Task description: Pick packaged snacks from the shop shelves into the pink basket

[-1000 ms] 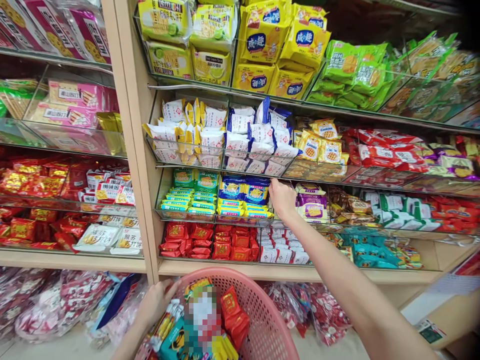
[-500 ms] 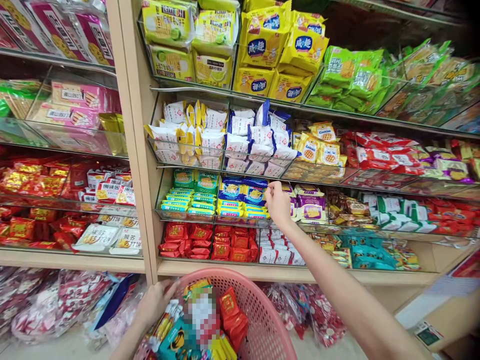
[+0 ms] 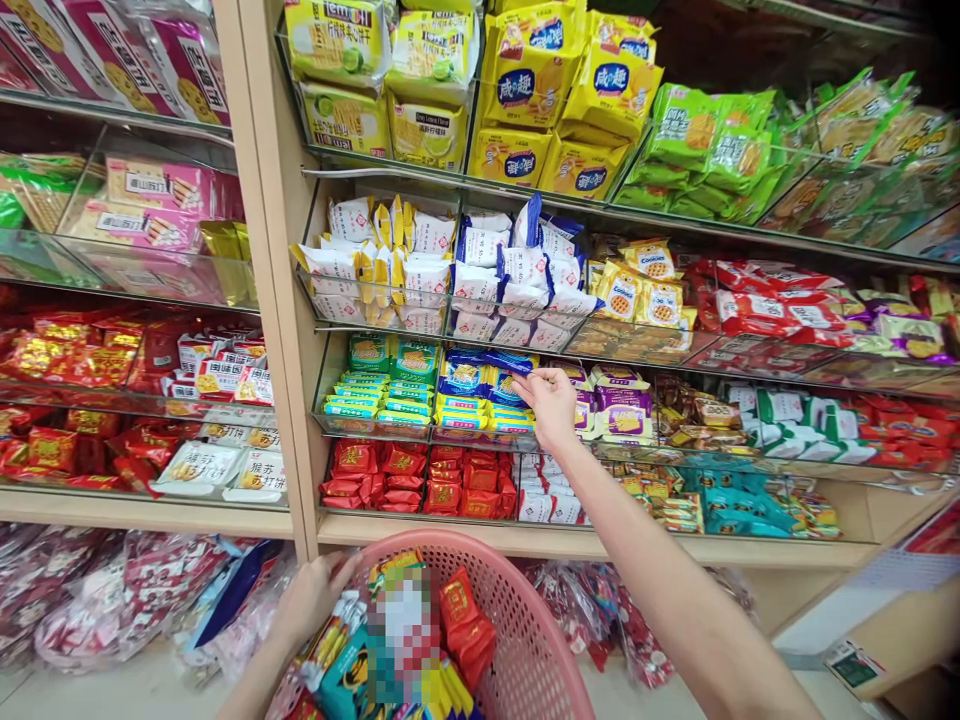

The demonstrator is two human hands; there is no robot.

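Observation:
My left hand (image 3: 311,603) is closed over the left rim of a pink perforated plastic basket (image 3: 536,610). Inside lie red snack packets (image 3: 466,625), a teal packet (image 3: 346,672) and several yellow ones; part of the contents is blurred out. My right hand (image 3: 553,405) reaches to a low shelf compartment, its fingers pinching the end of a blue biscuit packet (image 3: 511,362). That packet lies tilted at the top of the stack. Below it are more blue and yellow biscuit packets (image 3: 463,378). Purple packets (image 3: 621,410) sit just right of my right hand, partly covered by it.
Clear dividers split the shelves into compartments. Green packets (image 3: 386,380) stand to the left, red packets (image 3: 469,485) on the shelf below, and white packets with blue edges (image 3: 517,275) above. A wooden upright (image 3: 274,250) separates two shelf units. Plastic-wrapped bundles (image 3: 157,600) lie on the floor.
My right hand has shifted slightly left and down, and the blue biscuit packet at its fingertips now sits tilted above the stack. My left hand stays on the basket rim.

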